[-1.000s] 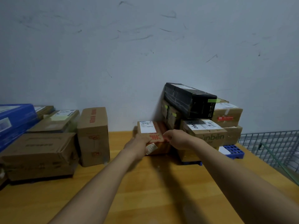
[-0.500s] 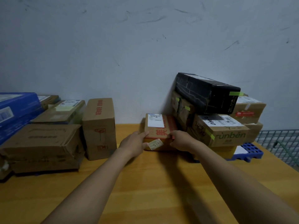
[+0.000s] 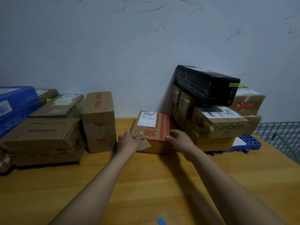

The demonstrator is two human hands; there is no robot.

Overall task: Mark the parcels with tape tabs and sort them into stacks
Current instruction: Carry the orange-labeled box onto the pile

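A small cardboard parcel (image 3: 152, 127) with red print and a white shipping label lies on the wooden table (image 3: 146, 184) near the wall. My left hand (image 3: 129, 141) grips its near left corner, thumb on top. My right hand (image 3: 181, 139) holds its near right corner. A pale tab (image 3: 144, 145) hangs from the parcel's front under my left hand. To the right stands a stack of parcels (image 3: 217, 122) marked with green tape tabs, a black box (image 3: 206, 85) on top. To the left is another group of parcels (image 3: 48, 127).
An upright brown box (image 3: 99, 120) stands just left of my left hand. Blue boxes (image 3: 14, 104) sit at far left. A blue perforated tray (image 3: 248, 142) lies under the right stack; a wire basket (image 3: 280, 135) is beyond. A blue strip (image 3: 161, 221) lies near the table's front.
My hands have shifted on the small parcel and drawn it slightly toward me; its near edge now sits between both hands. The view has tilted down.
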